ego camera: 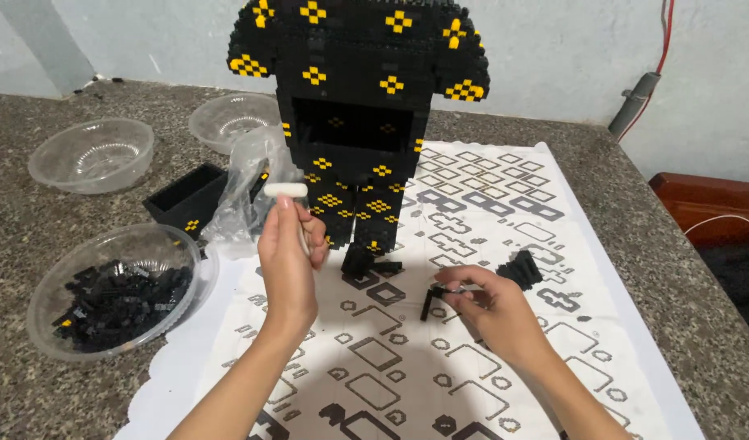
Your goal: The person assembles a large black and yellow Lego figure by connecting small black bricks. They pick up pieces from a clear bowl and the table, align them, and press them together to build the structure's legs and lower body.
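Two hands at work over a white patterned sheet [505, 383] on a speckled stone counter [692, 269]. Left hand [289, 261] raised, fingers closed around a white tool [286, 190] held upright, its rounded top showing above the fingertips; likely hard plastic, light, rigid, best gripped along the shaft as it is now. Right hand [492, 305] low on the sheet, thumb and forefinger pinched together on a small black brick piece [439, 295] that lies on the sheet just right of centre. The piece looks light and stiff, slick-surfaced, and small enough to slip; judged safest taken by its long sides with the fingertips. A black cluster [521, 267] of joined bricks sits just beyond the right hand, not touched. The tall black figure [354, 122] with yellow marks stands at the sheet's far edge, behind both hands; it is many press-fit bricks, so probably heavy for its size and apt to break apart if lifted from the top. Left of the sheet: a clear bowl [57, 281] of loose black bricks, a crumpled clear bag [248, 183], a black box [183, 200], and two clear bowls further back.
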